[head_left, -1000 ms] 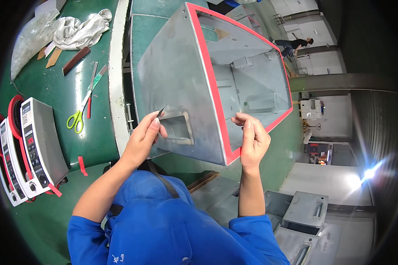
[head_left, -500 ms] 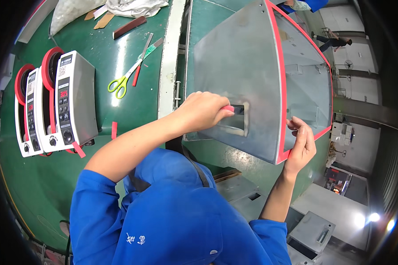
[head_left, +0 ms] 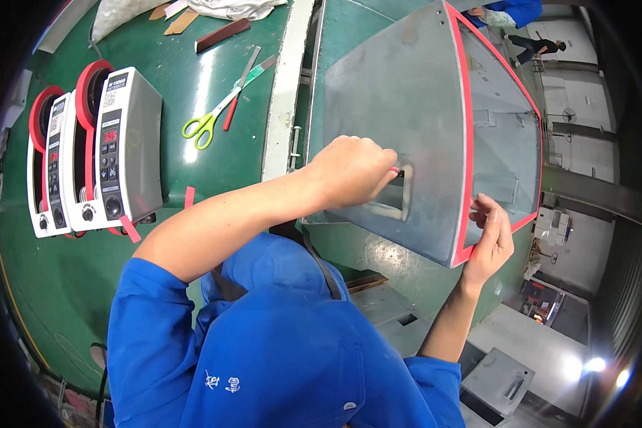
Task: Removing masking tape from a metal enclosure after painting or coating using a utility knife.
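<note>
A grey sheet-metal box (head_left: 392,93) stands in front of me to the right, with red tape (head_left: 468,135) along the edges of its open side. At the rectangular cutout (head_left: 408,189) in its near panel, my left hand (head_left: 353,171) is closed in a fist. A small red end (head_left: 396,170) pokes out by the fingers; it looks like tape, but the hand hides most of it. My right hand (head_left: 491,239) rests at the lower taped corner, fingers curled at the rim and the thumb hidden.
Two white tape dispensers (head_left: 125,143) with red rolls stand on the green table (head_left: 214,171) at left. Nearby lie green-handled scissors (head_left: 205,127), a red-handled blade tool (head_left: 239,93) and a brown bar (head_left: 222,36). Another person's hand (head_left: 478,12) shows beyond the box. Grey metal parts (head_left: 499,381) sit lower right.
My left hand has moved right over the cutout and turned, covering more of it and of the red piece. My right hand stays at the rim. The whole view has shifted slightly.
</note>
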`<state>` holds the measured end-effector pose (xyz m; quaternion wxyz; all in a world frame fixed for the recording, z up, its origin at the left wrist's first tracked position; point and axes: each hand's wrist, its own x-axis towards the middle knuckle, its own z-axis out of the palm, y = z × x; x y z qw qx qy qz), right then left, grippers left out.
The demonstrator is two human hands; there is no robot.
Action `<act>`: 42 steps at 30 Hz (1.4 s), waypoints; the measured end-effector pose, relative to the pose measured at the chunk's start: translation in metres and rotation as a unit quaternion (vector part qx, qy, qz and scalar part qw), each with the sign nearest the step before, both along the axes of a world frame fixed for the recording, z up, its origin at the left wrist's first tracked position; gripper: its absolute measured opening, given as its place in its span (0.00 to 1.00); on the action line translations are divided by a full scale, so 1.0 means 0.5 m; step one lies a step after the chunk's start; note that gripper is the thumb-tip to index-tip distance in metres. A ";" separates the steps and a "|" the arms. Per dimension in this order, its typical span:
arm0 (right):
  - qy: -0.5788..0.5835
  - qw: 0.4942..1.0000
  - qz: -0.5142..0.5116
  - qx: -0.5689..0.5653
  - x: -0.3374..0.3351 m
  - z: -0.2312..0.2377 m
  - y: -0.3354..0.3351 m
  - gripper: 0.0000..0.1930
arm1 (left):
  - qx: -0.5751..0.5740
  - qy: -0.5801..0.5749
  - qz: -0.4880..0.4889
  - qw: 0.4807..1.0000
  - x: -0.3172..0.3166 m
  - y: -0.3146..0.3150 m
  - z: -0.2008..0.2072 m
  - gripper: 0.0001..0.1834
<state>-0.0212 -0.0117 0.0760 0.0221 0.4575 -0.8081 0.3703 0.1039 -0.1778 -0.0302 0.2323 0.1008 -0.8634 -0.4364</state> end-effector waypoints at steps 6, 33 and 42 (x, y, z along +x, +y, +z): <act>0.011 1.000 -0.007 0.018 -0.004 -0.002 0.004 0.14 | -0.029 0.007 -0.007 1.000 0.005 -0.003 0.015 0.11; 0.036 0.997 -0.007 0.065 0.009 0.006 0.004 0.17 | -0.078 -0.064 0.018 0.995 0.008 0.008 0.015 0.14; 0.029 0.998 -0.003 0.049 0.001 0.003 -0.003 0.16 | -0.026 -0.090 0.030 0.995 0.004 0.016 0.019 0.14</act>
